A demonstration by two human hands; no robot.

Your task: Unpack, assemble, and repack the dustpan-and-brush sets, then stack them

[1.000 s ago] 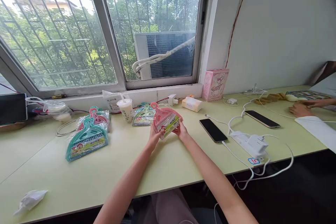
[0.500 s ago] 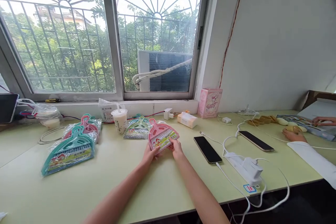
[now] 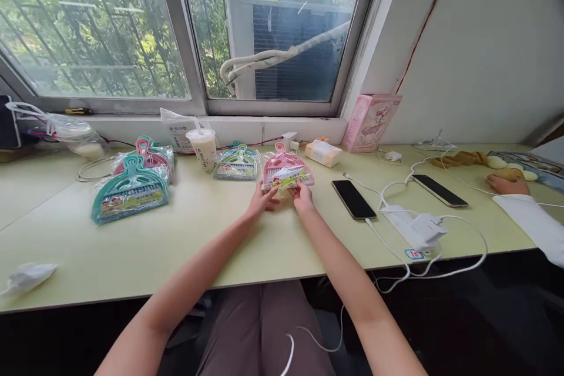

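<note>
- My left hand point(image 3: 263, 200) and right hand point(image 3: 302, 197) both pinch the near edge of a pink mini dustpan-and-brush set point(image 3: 286, 171) in a clear wrapper; fingers are curled narrow on it.
- The set lies on the pale green table point(image 3: 185, 241), around the middle, toward the far edge below the window.
- Just beside it, further left, sits a teal wrapped set point(image 3: 237, 163), then a lidded drink cup point(image 3: 202, 148).
- Toward the left end lie a bigger teal set point(image 3: 131, 195) overlapping a pink one point(image 3: 150, 153).
- Right of my hands a dark phone point(image 3: 353, 199) lies flat, its cable running to a white charger point(image 3: 425, 228).
- A crumpled tissue point(image 3: 26, 277) lies at the near left corner.
- Another person's hand point(image 3: 506, 184) rests near the right end.
</note>
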